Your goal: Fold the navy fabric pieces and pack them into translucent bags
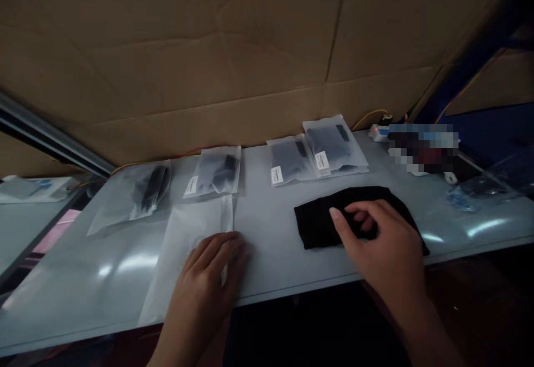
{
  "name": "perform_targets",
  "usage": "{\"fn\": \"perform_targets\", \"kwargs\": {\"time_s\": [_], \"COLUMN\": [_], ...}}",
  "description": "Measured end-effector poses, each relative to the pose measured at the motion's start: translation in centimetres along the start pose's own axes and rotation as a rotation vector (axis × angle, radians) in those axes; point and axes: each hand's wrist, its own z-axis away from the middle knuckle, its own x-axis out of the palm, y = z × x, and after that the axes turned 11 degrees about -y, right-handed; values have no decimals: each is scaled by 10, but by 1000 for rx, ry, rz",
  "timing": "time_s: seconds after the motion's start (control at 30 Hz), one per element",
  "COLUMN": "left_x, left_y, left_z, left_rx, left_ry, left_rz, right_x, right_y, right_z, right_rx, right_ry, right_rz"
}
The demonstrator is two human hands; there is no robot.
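My left hand (211,269) lies flat, fingers stretched out, on an empty frosted plastic bag (187,244) near the table's front edge. My right hand (375,239) rests on a folded black cloth item (321,219) to the right, fingers curled and pinching its fabric. Both sit on a pale grey table (271,239).
Along the back of the table lie several frosted bags with black items and white labels (217,171) (290,158) (334,144) (144,192). A cardboard wall (250,50) stands behind. A blurred object (421,147), wires and a clear bag (479,189) sit at the right.
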Motion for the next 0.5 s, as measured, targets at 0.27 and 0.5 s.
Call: {"fn": "perform_targets", "kwargs": {"time_s": [0.27, 0.5], "left_x": [-6, -14], "left_y": [-15, 33], "left_z": [12, 3], "left_rx": [-9, -19], "left_ry": [69, 264], "left_rz": [-46, 103], "right_x": [1, 36], "right_y": [-7, -96], "right_z": [-9, 29], "right_rx": [-18, -254], "right_ry": [-116, -305], "right_rz": [68, -233]}}
